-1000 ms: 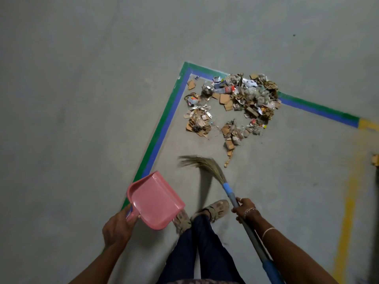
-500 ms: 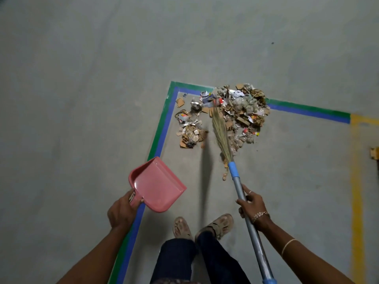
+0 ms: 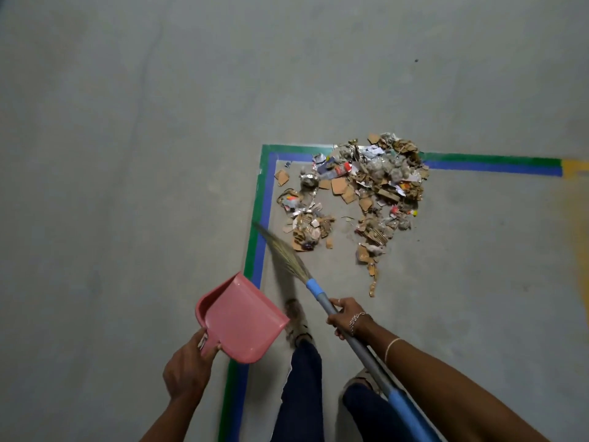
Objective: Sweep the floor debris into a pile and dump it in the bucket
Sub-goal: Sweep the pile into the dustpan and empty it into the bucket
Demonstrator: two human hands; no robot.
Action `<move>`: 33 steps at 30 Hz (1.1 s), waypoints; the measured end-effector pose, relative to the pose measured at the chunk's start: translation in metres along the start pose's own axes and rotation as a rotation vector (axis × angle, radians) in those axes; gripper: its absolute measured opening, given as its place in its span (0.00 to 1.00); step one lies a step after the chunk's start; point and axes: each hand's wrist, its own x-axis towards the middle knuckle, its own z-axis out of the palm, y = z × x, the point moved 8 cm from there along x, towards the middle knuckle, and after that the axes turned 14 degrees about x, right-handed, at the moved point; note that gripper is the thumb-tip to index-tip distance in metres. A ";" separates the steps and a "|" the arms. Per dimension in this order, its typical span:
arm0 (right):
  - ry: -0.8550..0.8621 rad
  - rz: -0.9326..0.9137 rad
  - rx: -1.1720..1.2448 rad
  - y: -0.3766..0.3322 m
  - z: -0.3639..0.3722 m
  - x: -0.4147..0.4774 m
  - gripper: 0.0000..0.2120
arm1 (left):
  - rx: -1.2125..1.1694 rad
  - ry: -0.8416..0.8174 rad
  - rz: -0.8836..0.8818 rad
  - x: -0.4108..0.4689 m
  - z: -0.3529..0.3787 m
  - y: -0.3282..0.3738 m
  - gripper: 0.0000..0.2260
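Observation:
A heap of debris [image 3: 357, 193], cardboard scraps, wrappers and crumpled bits, lies on the grey floor inside a taped corner. My right hand [image 3: 345, 317] grips the grey shaft of a broom [image 3: 287, 253]; its straw head points up-left and lies left of the heap, near the tape. My left hand [image 3: 188, 368] holds the handle of a pink dustpan [image 3: 242, 320], which hangs empty above the floor, well short of the heap. No bucket is in view.
Green and blue tape [image 3: 259, 218] marks the corner around the heap, with a yellow stripe [image 3: 577, 167] at the right. My legs [image 3: 302, 387] and sandalled feet stand just below the broom. Bare concrete spreads to the left and far side.
The broom head has swung out of the heap, down and to the left beside the tape. The dustpan and both hands sit closer together, and the view has shifted left.

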 end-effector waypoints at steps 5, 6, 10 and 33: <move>0.183 0.059 0.091 -0.026 -0.006 0.049 0.31 | -0.024 0.002 0.014 0.039 -0.011 0.000 0.27; 0.216 0.051 0.103 -0.032 -0.012 0.053 0.31 | -0.027 -0.001 0.013 0.046 -0.013 0.002 0.27; 0.340 -0.010 0.145 -0.054 -0.035 0.052 0.31 | -0.057 -0.004 0.044 0.069 -0.028 0.019 0.25; 0.049 -0.020 0.480 -0.208 0.093 0.097 0.19 | 0.007 0.128 0.173 0.179 -0.099 0.036 0.25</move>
